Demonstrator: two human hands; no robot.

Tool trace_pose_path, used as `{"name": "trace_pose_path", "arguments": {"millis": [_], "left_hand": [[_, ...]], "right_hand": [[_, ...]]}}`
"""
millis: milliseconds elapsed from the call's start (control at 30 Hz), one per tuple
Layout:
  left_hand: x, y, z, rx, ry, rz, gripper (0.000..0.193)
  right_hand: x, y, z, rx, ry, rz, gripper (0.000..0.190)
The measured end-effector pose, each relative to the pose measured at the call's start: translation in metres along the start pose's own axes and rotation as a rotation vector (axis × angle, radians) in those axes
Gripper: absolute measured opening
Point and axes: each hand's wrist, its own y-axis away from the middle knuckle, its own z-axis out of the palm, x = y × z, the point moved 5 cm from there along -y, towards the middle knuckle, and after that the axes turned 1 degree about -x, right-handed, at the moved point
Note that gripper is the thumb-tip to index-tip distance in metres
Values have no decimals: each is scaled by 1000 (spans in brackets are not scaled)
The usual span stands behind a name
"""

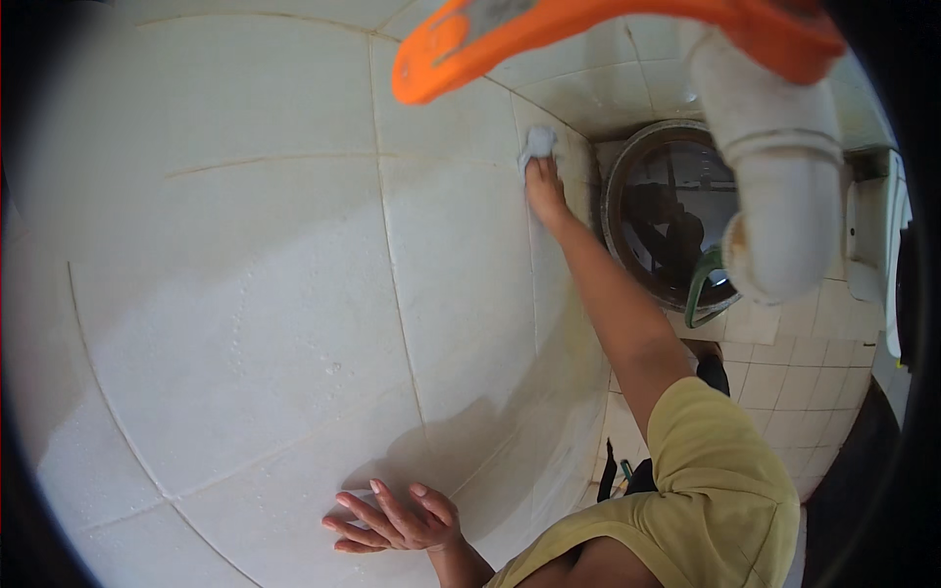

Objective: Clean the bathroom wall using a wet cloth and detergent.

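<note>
Upper right of centre, my right hand [545, 192] is closed on a crumpled pale cloth [540, 143], which lies against the white wall tiles [456, 242] near a corner. That arm is stretched out, in a short yellow sleeve. My left hand [401, 520] is at the bottom, over the same tiled wall, with its fingers spread and nothing held; whether it touches the tiles I cannot tell. Water drops [334, 367] dot the wall's middle and left parts. A shadow falls on the tiles around my left hand.
A round tub [614, 213] of dark liquid, with a green handle-like loop [695, 294] at its rim, stands right of my right arm. Above it hangs a white plastic pipe elbow [786, 191]. An orange object [470, 51] crosses the top. Small tiles [779, 375] cover the floor.
</note>
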Motion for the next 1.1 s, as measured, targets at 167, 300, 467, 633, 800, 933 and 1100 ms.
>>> {"name": "trace_pose_path", "arguments": {"millis": [167, 300, 467, 633, 800, 933, 1100], "left_hand": [[4, -2, -5, -13, -3, -26, 38], [-1, -2, -8, -31, -31, -60, 38], [1, -2, -9, -63, -65, -64, 38], [5, -6, -9, 5, -45, -76, 38], [3, -6, -8, 3, -64, -66, 37], [1, -5, -7, -2, -77, -58, 36], [0, -4, -7, -5, -79, -56, 36]], "right_hand": [[-22, 126, -8, -85, 92, 29, 50], [-213, 188, -71, -381, -288, -342, 71], [-283, 150, -65, -256, -181, -639, 79], [-173, -1, -35, 147, -25, -246, 48], [30, 27, 1, -31, 46, 350, 43], [3, 151, -5, -30, -196, 258, 46], [-169, 242, -51, -201, -200, -150, 37]]}}
